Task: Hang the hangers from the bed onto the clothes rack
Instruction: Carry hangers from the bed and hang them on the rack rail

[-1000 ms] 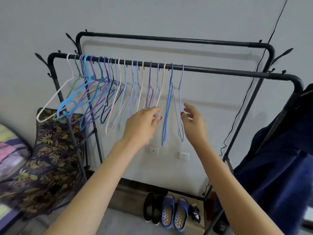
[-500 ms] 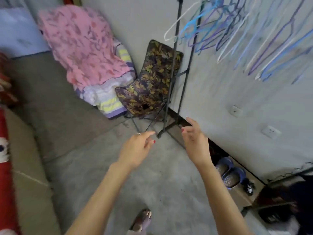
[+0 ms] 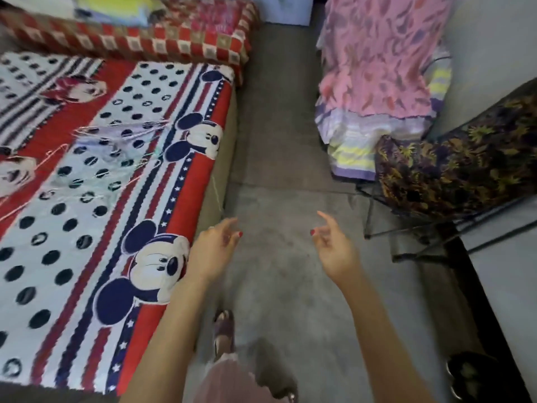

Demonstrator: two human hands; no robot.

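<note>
Both hands hang empty over the grey concrete floor (image 3: pixel 279 286), left hand (image 3: pixel 210 254) and right hand (image 3: pixel 334 251), fingers loosely apart. At ten o'clock, thin pastel wire hangers (image 3: pixel 122 146), blurred, seemingly a loose heap, lie on the bed (image 3: pixel 72 228) with its cartoon-print cover.

At nine o'clock, the bed (image 3: pixel 203 181) wears matt printed cloth; thin wire-like hangers (image 3: pixel 122 141) lie blurred there. The floor (image 3: pixel 276 170) looks rough grey concrete.

Both bare arms reached forward; the left hand (image 3: pixel 213 251) and right hand (image 3: pixel 334 248) hung apart, fingers loosely curled, holding nothing
</note>
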